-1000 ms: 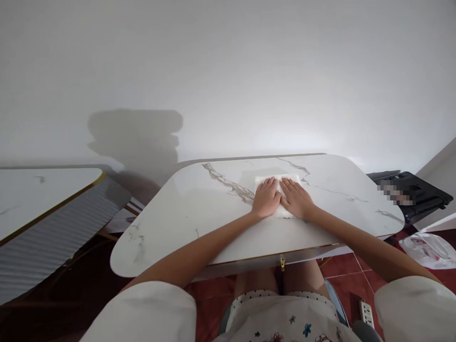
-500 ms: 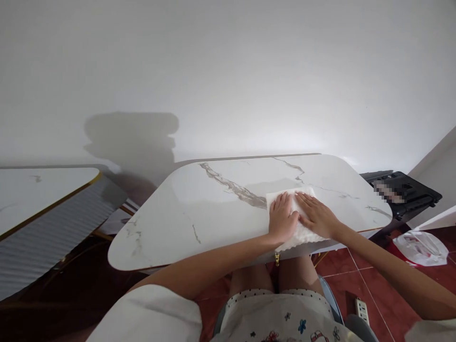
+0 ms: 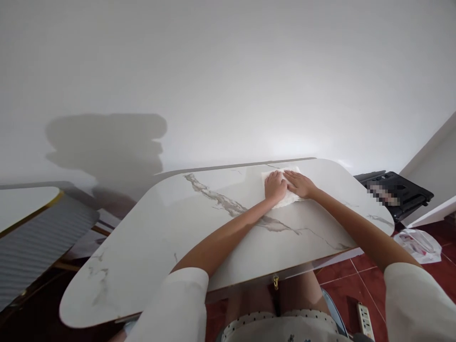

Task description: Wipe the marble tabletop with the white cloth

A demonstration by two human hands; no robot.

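Note:
A white paper towel lies flat on the white marble-patterned tabletop, toward its back edge and right of the middle. My left hand presses on the towel's left half with fingers stretched out. Beside it, my right hand rests flat on the right half, fingers pointing to the upper left. The two hands touch or nearly touch at the thumbs. Both arms reach forward across the tabletop.
A plain wall stands behind the table. To the left is a second table with a gold edge and ribbed side. On the right are a black case and a clear plastic bag. A power strip lies on the red tiled floor.
Both hands have slid the paper towel away from me, from the table's front edge toward the back edge. My view has shifted, and more of the tabletop's left front shows.

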